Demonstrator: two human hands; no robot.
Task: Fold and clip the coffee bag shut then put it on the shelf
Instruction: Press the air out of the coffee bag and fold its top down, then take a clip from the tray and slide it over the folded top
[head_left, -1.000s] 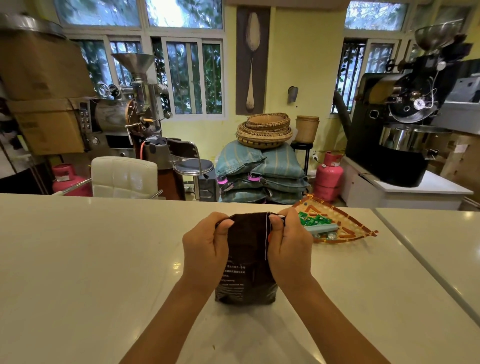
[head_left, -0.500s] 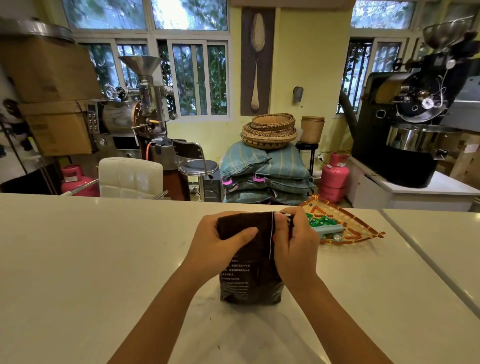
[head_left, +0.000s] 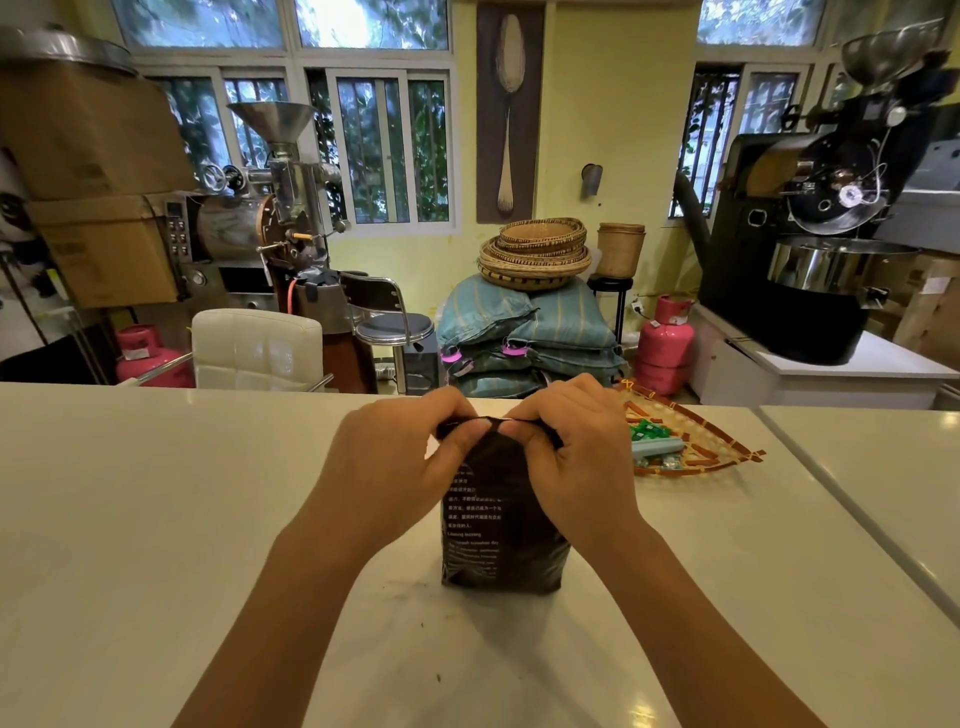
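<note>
A dark brown coffee bag (head_left: 498, 535) with small white print stands upright on the white counter (head_left: 156, 519). My left hand (head_left: 395, 462) and my right hand (head_left: 576, 457) both pinch its top edge, which is pressed flat and bent over between my thumbs and fingers. The top of the bag is mostly hidden by my fingers. To the right lies a woven tray (head_left: 696, 447) holding a pale blue clip (head_left: 657, 447) and several small green pieces (head_left: 647, 430).
A seam in the counter (head_left: 852, 514) runs diagonally at the right. Behind the counter stand a white chair (head_left: 257, 348), a metal stool (head_left: 395, 327), stacked sacks (head_left: 524, 338) with baskets on top, pink gas cylinders (head_left: 665, 343), and two coffee roasters (head_left: 815, 244).
My hands have moved closer together at the bag's top, and the top edge is now squeezed flat and lower than before. The bag stays in the same spot.
</note>
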